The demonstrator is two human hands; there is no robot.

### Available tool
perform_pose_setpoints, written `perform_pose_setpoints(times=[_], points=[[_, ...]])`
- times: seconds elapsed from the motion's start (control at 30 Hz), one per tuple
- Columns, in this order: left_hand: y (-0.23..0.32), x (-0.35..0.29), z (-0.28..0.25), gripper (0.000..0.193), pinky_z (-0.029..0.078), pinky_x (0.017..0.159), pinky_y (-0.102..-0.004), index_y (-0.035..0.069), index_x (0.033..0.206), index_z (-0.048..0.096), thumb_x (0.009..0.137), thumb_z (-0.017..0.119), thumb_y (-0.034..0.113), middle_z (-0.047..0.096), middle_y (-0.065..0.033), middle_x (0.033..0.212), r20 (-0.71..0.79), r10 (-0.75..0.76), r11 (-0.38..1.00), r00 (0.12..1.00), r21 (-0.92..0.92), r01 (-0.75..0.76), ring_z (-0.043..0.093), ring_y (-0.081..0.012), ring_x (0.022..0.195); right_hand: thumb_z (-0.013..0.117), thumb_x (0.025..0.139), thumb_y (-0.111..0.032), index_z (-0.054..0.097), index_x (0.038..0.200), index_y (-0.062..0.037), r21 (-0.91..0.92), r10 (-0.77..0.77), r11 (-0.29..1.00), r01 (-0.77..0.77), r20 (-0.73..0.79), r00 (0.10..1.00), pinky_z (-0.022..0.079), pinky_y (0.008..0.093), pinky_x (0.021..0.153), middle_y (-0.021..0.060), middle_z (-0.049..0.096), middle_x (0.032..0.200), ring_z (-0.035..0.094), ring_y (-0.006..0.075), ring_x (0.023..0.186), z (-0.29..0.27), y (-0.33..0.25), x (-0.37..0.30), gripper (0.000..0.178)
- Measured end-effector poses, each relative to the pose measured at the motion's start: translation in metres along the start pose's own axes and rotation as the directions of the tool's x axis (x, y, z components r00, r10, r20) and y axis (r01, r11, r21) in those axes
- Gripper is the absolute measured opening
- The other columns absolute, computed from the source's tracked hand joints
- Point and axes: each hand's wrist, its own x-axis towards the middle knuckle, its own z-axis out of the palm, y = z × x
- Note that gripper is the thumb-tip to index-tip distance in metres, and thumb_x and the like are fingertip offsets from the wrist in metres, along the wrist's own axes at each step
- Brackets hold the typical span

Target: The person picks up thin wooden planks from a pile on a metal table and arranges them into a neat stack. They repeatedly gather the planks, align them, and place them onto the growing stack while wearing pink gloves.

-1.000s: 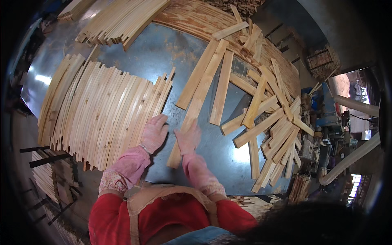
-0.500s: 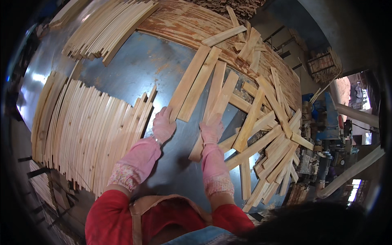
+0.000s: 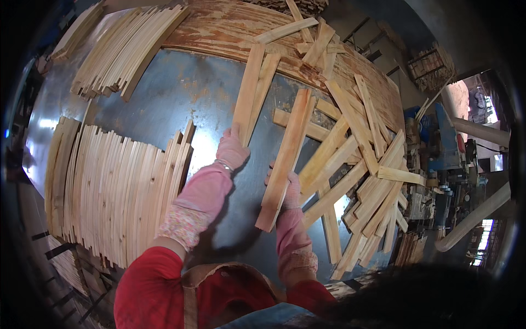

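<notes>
My left hand (image 3: 233, 149), in a pink glove, is closed on the near end of a flat wooden board (image 3: 248, 90). A second board (image 3: 265, 82) lies partly under it, fanned out slightly to the right. My right hand (image 3: 289, 187), also gloved, grips a pair of wooden boards (image 3: 286, 156) near their lower end. These two lie face to face and slant up and away; its fingertips show at the left edge and the thumb is hidden behind the wood. Both hands are over a grey metal tabletop (image 3: 219, 219).
At left, a row of narrow wooden strips (image 3: 120, 192) stands side by side, with another bundle of strips (image 3: 129, 49) behind. A loose heap of boards (image 3: 372, 203) covers the right side. A worn plywood sheet (image 3: 219, 27) lies along the far side; machinery (image 3: 438, 148) stands beyond.
The right hand's two boards have come together, tilted and now overlap. The left hand's boards have drawn closer and overlap. The view has shifted slightly.
</notes>
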Motion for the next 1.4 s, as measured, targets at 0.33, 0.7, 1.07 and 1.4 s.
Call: perform_pose_setpoints(times=[0.33, 0.7, 1.07, 1.4], points=[[-0.147, -0.249, -0.050, 0.089, 0.055, 0.106, -0.0341, 0.000, 0.170, 0.031, 0.092, 0.071, 0.014, 0.067, -0.0188, 0.142, 0.534, 0.206, 0.635, 0.820, -0.711, 0.303, 0.067, -0.0229, 0.125, 0.082, 0.090, -0.004, 0.037, 0.162, -0.0066, -0.511, -0.165, 0.857, 0.065, -0.151, 0.975, 0.062, 0.0428, 0.095, 0.0143, 0.066, 0.131, 0.070, 0.0295, 0.113, 0.006, 0.160, -0.052, 0.085], [-0.192, -0.300, -0.144, 0.083, 0.059, 0.102, -0.0370, -0.004, 0.163, 0.041, 0.084, 0.061, 0.009, 0.070, -0.0166, 0.136, 0.360, 0.196, 0.152, 0.912, -0.930, 0.334, 0.072, -0.0244, 0.119, 0.070, 0.097, -0.053, 0.025, 0.168, 0.0001, -0.922, 0.316, -0.349, 0.169, 0.054, 0.947, 0.058, 0.0486, 0.101, 0.0188, 0.073, 0.136, 0.074, 0.0365, 0.118, 0.050, 0.298, -0.102, 0.099], [-0.220, -0.330, -0.144, 0.079, 0.054, 0.104, -0.0346, -0.004, 0.160, 0.047, 0.085, 0.065, 0.013, 0.072, -0.0107, 0.133, 0.362, 0.141, 0.376, 0.921, -0.881, 0.288, 0.069, -0.0209, 0.121, 0.053, 0.110, -0.035, 0.038, 0.165, -0.0060, -0.953, 0.300, 0.254, 0.164, 0.239, 0.923, 0.052, 0.0497, 0.113, 0.0249, 0.055, 0.158, 0.062, 0.0433, 0.137, 0.043, 0.295, -0.069, 0.064], [-0.207, -0.410, -0.088, 0.086, 0.041, 0.118, -0.0569, 0.010, 0.155, 0.053, 0.080, 0.088, 0.037, 0.056, -0.0200, 0.150, 0.008, 0.007, 0.956, 1.000, 0.293, -0.009, 0.050, -0.0426, 0.141, 0.044, 0.104, -0.068, 0.033, 0.166, -0.0051, -0.871, 0.376, -0.481, -0.097, -0.306, 0.875, 0.051, 0.0546, 0.109, 0.0336, 0.069, 0.135, 0.070, 0.0471, 0.123, 0.100, 0.269, -0.086, 0.089]])
